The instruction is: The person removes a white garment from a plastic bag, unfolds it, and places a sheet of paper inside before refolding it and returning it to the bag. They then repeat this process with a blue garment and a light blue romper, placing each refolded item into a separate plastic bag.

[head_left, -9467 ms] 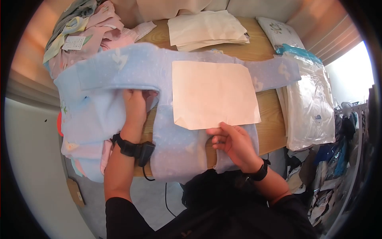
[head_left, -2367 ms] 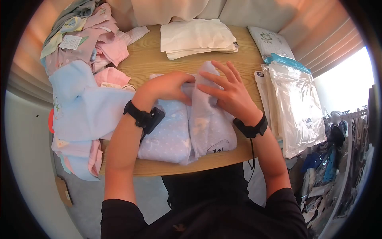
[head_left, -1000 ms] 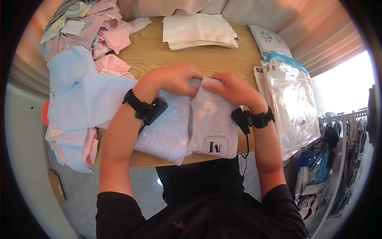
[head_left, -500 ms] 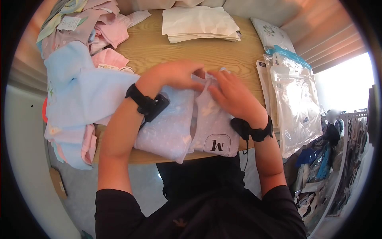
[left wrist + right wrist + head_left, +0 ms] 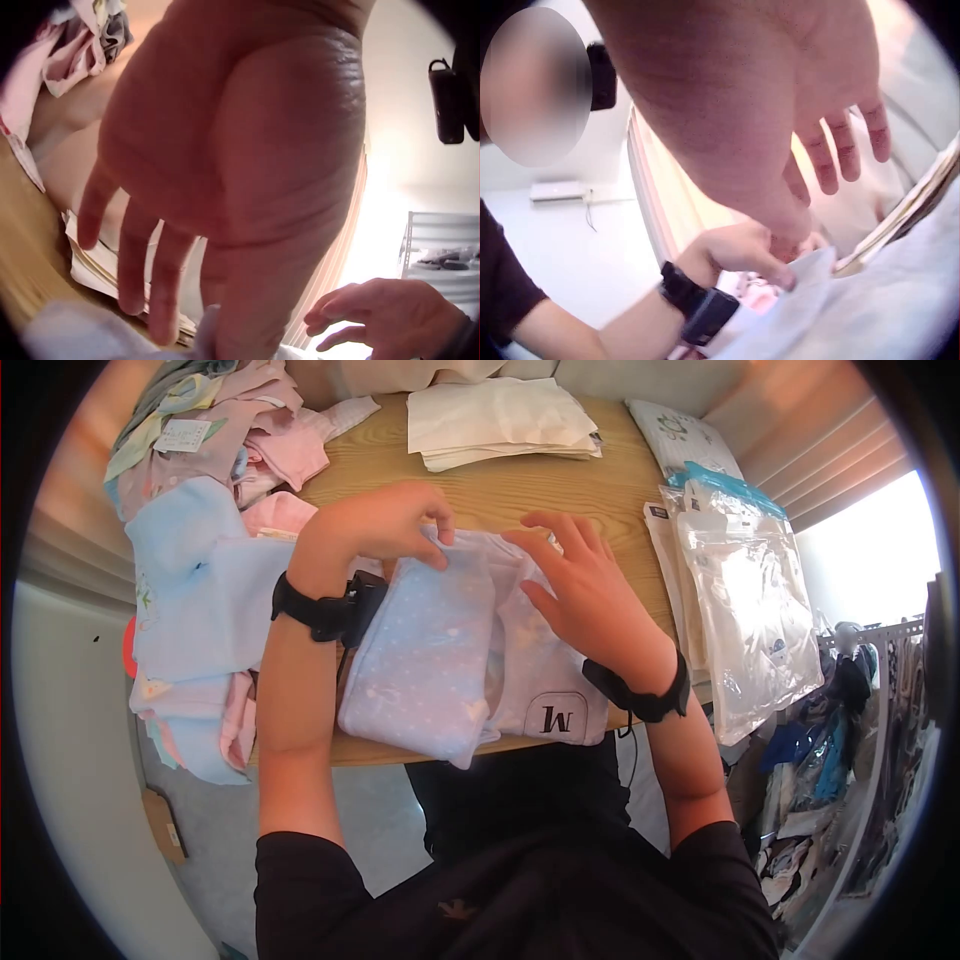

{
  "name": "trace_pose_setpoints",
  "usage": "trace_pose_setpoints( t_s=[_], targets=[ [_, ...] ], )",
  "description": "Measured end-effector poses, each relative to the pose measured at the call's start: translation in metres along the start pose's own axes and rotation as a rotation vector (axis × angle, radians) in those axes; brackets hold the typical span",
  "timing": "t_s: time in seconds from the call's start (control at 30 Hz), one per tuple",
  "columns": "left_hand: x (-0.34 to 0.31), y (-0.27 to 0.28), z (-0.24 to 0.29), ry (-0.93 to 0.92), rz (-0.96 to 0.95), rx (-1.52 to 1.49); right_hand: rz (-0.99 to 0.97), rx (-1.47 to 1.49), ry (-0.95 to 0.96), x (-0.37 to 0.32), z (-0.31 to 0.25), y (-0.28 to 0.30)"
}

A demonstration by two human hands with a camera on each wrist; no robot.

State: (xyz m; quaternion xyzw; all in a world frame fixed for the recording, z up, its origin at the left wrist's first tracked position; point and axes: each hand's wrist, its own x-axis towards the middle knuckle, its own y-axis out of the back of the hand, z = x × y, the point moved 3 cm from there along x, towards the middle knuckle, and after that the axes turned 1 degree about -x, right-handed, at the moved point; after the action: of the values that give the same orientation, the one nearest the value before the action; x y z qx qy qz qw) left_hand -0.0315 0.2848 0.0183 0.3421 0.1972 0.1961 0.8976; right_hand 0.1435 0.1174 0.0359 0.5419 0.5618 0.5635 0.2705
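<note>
A pale blue and lavender romper (image 5: pixel 420 660) with white dots lies folded in two halves near the table's front edge. Its right half bears a black M (image 5: pixel 557 720) in a rounded outline. My left hand (image 5: pixel 380 518) pinches the far edge of the left half between thumb and fingers; in the right wrist view its thumb presses the raised corner of the cloth (image 5: pixel 814 274). Over the far part of the right half my right hand (image 5: pixel 605 600) hovers with fingers spread, holding nothing. In the right wrist view those fingers (image 5: pixel 821 161) hang almost straight.
At the left lie a light blue garment (image 5: pixel 200 600) and a heap of pink and grey clothes (image 5: pixel 270 420). White sheets (image 5: pixel 500 420) are stacked at the back. Clear plastic bags (image 5: pixel 750 620) lie along the right edge, with a clothes rack (image 5: pixel 880 690) beyond.
The romper, spread out with a paper sheet on it at first, is now folded. My hands, together at its middle half a second ago, have parted; the left moved leftward, the right released the cloth.
</note>
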Motion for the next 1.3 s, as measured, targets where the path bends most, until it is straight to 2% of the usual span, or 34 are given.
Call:
trace_pose_setpoints(
  t_s=[0.07,0.1,0.13,0.2,0.27,0.3,0.37,0.4,0.5,0.57,0.67,0.77,0.87,0.97,1.07,1.17,1.3],
  targets=[
    [-0.006,0.011,0.014,-0.100,0.042,-0.014,0.042,0.180,0.011,0.008,-0.011,0.019],
    [-0.009,0.015,0.020,-0.161,0.064,-0.019,-0.083,0.258,-0.119,0.014,-0.017,0.028],
    [-0.011,0.020,0.021,-0.137,0.111,-0.070,-0.207,0.333,-0.248,0.023,-0.025,0.038],
    [-0.013,0.029,0.021,-0.091,0.208,-0.170,-0.216,0.544,-0.253,0.037,-0.019,0.020],
    [-0.010,0.036,0.017,-0.094,0.276,-0.318,0.021,0.807,0.004,0.050,0.016,-0.035],
    [-0.010,0.037,0.013,-0.093,0.310,-0.393,-0.062,0.861,-0.199,0.056,0.019,-0.035],
    [-0.012,0.035,0.003,0.038,0.409,-0.354,-0.227,0.953,-0.607,0.063,0.021,-0.029],
    [-0.014,0.033,-0.003,0.104,0.457,-0.333,-0.192,0.945,-0.570,0.064,0.026,-0.030],
    [-0.027,0.009,-0.017,0.239,0.305,-0.344,-0.079,0.841,-0.503,0.058,0.053,-0.054],
    [-0.036,-0.005,-0.018,0.113,0.200,-0.239,-0.014,0.675,-0.503,0.055,0.067,-0.075],
    [-0.055,-0.020,0.001,0.002,0.104,-0.093,0.217,0.420,-0.270,0.051,0.060,-0.067],
    [-0.055,-0.026,0.014,-0.074,0.139,0.082,0.132,0.468,-0.351,0.044,0.051,-0.047],
    [-0.032,-0.032,0.011,-0.200,0.153,0.258,-0.181,0.357,-0.568,0.029,0.037,-0.013],
    [-0.002,-0.026,0.010,-0.274,0.072,0.320,-0.006,0.101,-0.330,-0.006,0.027,0.008],
    [0.027,-0.025,0.011,-0.278,-0.038,0.355,-0.049,0.022,-0.432,-0.026,0.018,0.018],
    [0.040,-0.025,0.018,-0.273,-0.073,0.412,0.128,0.139,-0.309,-0.037,0.041,-0.020],
    [0.045,-0.025,0.018,-0.238,-0.100,0.419,0.120,0.103,-0.240,-0.041,0.048,-0.013]
  ],
)
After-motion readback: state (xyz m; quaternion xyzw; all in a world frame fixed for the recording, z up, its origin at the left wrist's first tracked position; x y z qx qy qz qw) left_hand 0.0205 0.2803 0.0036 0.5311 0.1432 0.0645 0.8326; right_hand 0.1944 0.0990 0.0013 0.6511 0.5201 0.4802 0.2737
